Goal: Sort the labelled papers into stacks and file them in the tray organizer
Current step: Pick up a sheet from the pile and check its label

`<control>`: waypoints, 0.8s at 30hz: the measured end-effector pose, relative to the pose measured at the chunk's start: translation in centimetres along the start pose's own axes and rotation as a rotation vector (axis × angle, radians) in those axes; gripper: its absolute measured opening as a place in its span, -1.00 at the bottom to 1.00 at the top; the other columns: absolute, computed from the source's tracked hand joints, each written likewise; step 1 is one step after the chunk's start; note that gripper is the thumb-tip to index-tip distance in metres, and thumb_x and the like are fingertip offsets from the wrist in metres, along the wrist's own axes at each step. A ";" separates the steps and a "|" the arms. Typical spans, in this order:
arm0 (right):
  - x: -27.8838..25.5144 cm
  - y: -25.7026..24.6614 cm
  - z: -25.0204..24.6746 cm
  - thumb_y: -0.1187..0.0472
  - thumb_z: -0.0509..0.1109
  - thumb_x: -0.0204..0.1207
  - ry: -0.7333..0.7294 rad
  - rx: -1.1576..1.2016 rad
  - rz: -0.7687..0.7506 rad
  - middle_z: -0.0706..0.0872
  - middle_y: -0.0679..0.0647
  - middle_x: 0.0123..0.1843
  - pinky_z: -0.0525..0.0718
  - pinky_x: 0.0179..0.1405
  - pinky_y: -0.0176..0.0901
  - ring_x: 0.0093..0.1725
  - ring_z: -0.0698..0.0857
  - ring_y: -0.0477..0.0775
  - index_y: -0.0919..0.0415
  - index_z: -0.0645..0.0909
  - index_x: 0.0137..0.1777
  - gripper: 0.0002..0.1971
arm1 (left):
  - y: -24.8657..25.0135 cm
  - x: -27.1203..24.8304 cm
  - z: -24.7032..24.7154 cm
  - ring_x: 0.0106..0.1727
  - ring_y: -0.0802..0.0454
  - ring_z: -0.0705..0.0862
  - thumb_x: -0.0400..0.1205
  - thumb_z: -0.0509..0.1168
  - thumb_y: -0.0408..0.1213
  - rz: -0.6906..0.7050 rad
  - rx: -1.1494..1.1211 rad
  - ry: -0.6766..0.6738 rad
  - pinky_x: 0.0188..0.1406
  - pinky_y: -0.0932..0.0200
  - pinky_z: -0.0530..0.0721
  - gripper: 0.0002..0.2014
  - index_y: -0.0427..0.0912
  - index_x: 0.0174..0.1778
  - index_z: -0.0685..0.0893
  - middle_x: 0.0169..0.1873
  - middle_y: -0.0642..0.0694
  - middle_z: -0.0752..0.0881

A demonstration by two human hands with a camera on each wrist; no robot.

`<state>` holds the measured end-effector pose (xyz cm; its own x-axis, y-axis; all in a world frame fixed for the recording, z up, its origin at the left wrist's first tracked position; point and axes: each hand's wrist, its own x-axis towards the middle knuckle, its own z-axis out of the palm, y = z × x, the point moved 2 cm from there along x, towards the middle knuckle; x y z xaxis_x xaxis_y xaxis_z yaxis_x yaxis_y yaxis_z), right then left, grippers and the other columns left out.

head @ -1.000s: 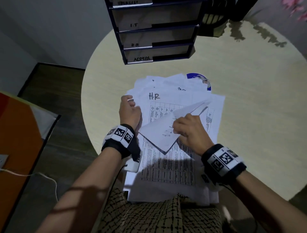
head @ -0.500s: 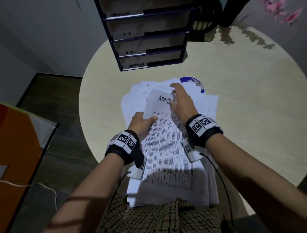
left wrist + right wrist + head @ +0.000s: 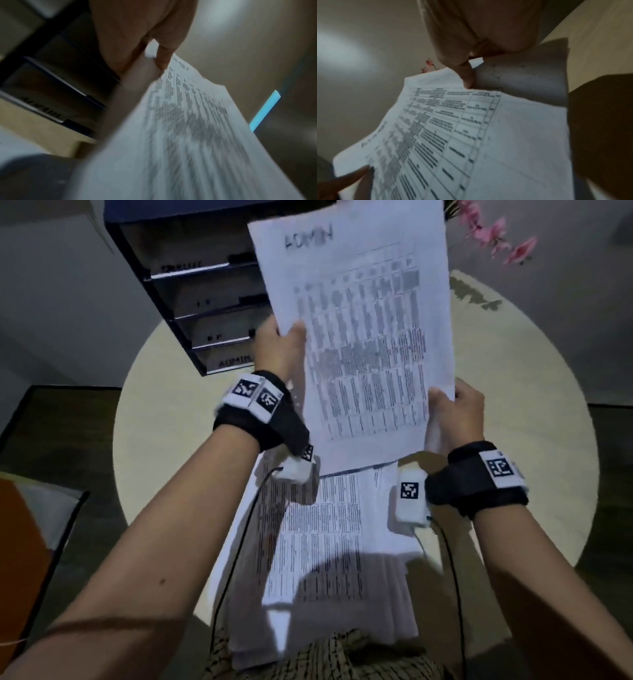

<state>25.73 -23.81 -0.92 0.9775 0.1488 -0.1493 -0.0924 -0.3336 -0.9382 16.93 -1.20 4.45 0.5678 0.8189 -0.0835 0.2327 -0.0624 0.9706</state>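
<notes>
A printed sheet headed ADMIN (image 3: 363,337) is held up in the air in front of the tray organizer (image 3: 191,302). My left hand (image 3: 279,347) pinches its left edge, thumb on the printed face; the left wrist view shows that same ADMIN sheet (image 3: 188,135) clamped under the thumb (image 3: 163,59). My right hand (image 3: 457,412) pinches the lower right corner, and in the right wrist view the ADMIN sheet (image 3: 453,135) sits under that thumb (image 3: 467,75). A loose pile of printed papers (image 3: 318,542) lies on the round table below both wrists.
The dark organizer has several stacked trays with labels; the lowest reads ADMIN (image 3: 234,361). The round beige table (image 3: 513,440) extends to the right. Pink flowers (image 3: 496,237) hang at the top right. An orange object (image 3: 20,559) stands on the floor at the left.
The ADMIN sheet has been lifted off the pile and raised upright toward the organizer. Both hands went from pressing on the pile to pinching the sheet's edges.
</notes>
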 end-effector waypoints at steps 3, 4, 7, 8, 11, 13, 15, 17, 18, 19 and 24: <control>2.9 0.2 -3.0 0.40 0.20 0.53 0.228 -0.072 0.021 0.54 0.12 -0.16 0.35 -0.59 -0.59 -0.17 0.47 -0.07 0.34 0.56 -0.15 -0.89 | -3.1 -2.5 5.0 0.36 -0.18 0.49 0.54 0.32 -0.22 0.018 0.551 -0.286 0.24 0.14 0.47 -0.51 -0.25 0.39 0.43 0.39 -0.26 0.45; 3.7 0.5 -3.9 0.41 0.17 0.54 0.287 -0.086 0.045 0.54 0.11 -0.18 0.32 -0.68 -0.62 -0.22 0.49 -0.09 0.27 0.50 -0.21 -0.86 | -4.4 -3.8 6.5 0.47 -0.24 0.36 0.52 0.35 -0.18 -0.005 0.683 -0.395 0.39 -0.05 0.42 -0.40 -0.21 0.47 0.33 0.47 -0.28 0.31; 5.0 1.6 -6.1 0.44 0.11 0.53 0.408 -0.193 0.096 0.31 0.19 -0.39 0.20 -0.66 -0.16 -0.42 0.31 -0.01 0.24 0.31 -0.40 -0.73 | -8.0 -8.2 9.8 0.65 -0.32 -0.10 0.42 0.41 -0.01 0.023 0.957 -0.666 0.47 -0.47 0.08 -0.11 0.01 0.59 0.04 0.64 -0.24 -0.12; 5.5 2.3 -6.5 0.42 0.11 0.52 0.420 -0.227 0.117 0.28 0.26 -0.33 0.07 -0.56 -0.11 -0.32 0.27 0.06 0.27 0.34 -0.36 -0.78 | -9.1 -9.3 10.4 0.65 -0.33 -0.22 0.40 0.40 0.02 0.041 1.004 -0.723 0.45 -0.54 -0.03 -0.08 0.07 0.60 0.01 0.65 -0.20 -0.21; 6.2 4.1 -6.5 0.38 0.15 0.54 0.347 -0.273 0.152 0.41 0.24 -0.20 0.14 -0.50 -0.26 -0.21 0.36 0.09 0.41 0.57 -0.10 -0.83 | -11.3 -10.3 10.1 0.63 -0.32 -0.34 0.41 0.35 0.06 0.031 1.072 -0.747 0.44 -0.60 -0.16 -0.10 0.17 0.61 -0.02 0.65 -0.13 -0.29; 6.4 4.9 -5.5 0.36 0.17 0.55 0.273 -0.259 0.178 0.44 0.21 -0.20 0.23 -0.37 -0.26 -0.22 0.38 0.10 0.33 0.52 -0.14 -0.89 | -11.9 -9.5 8.7 0.62 -0.33 -0.36 0.40 0.34 0.02 -0.039 1.062 -0.700 0.43 -0.61 -0.17 -0.13 0.18 0.59 0.02 0.65 -0.13 -0.31; 6.5 5.4 -3.9 0.34 0.21 0.55 0.212 -0.261 0.200 0.49 0.19 -0.21 0.31 -0.27 -0.14 -0.24 0.41 0.12 0.28 0.51 -0.15 -0.92 | -12.2 -8.3 6.9 0.62 -0.34 -0.38 0.37 0.35 -0.04 -0.115 1.055 -0.638 0.42 -0.62 -0.17 -0.11 0.19 0.58 0.02 0.64 -0.12 -0.33; 6.8 5.9 -2.3 0.34 0.24 0.52 0.150 -0.248 0.238 0.56 0.19 -0.21 0.39 -0.24 -0.12 -0.24 0.48 0.09 0.36 0.64 -0.02 -0.83 | -12.4 -7.5 5.1 0.61 -0.34 -0.39 0.34 0.38 -0.09 -0.164 1.047 -0.601 0.43 -0.61 -0.16 -0.10 0.19 0.56 0.04 0.64 -0.12 -0.33; 6.9 5.9 -1.6 0.35 0.25 0.50 0.122 -0.258 0.238 0.56 0.19 -0.22 0.40 -0.22 -0.13 -0.23 0.49 0.07 0.41 0.65 0.05 -0.79 | -12.6 -7.2 4.4 0.62 -0.34 -0.38 0.33 0.39 -0.10 -0.167 1.043 -0.591 0.43 -0.60 -0.16 -0.10 0.19 0.54 0.06 0.64 -0.11 -0.32; 7.0 5.8 -1.0 0.36 0.25 0.50 0.092 -0.286 0.237 0.56 0.20 -0.23 0.41 -0.22 -0.14 -0.23 0.50 0.07 0.43 0.65 0.06 -0.77 | -12.8 -7.1 3.8 0.62 -0.32 -0.37 0.32 0.39 -0.10 -0.163 1.042 -0.586 0.43 -0.59 -0.15 -0.12 0.18 0.53 0.08 0.64 -0.10 -0.30; 7.5 4.9 0.0 0.34 0.32 0.49 0.047 -0.492 0.235 0.59 0.19 -0.10 0.63 -0.05 0.04 -0.11 0.59 0.13 0.42 0.56 0.15 -0.75 | -12.6 -6.6 1.6 0.66 -0.18 -0.20 0.38 0.38 0.04 -0.149 0.889 -0.545 0.50 -0.48 -0.04 -0.16 0.14 0.54 0.10 0.64 -0.06 -0.11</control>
<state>32.63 -24.27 -6.62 0.9498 -0.0202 -0.3123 -0.2208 -0.7504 -0.6230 11.52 -6.71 -7.62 0.7128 0.4992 -0.4928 0.6994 -0.5588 0.4456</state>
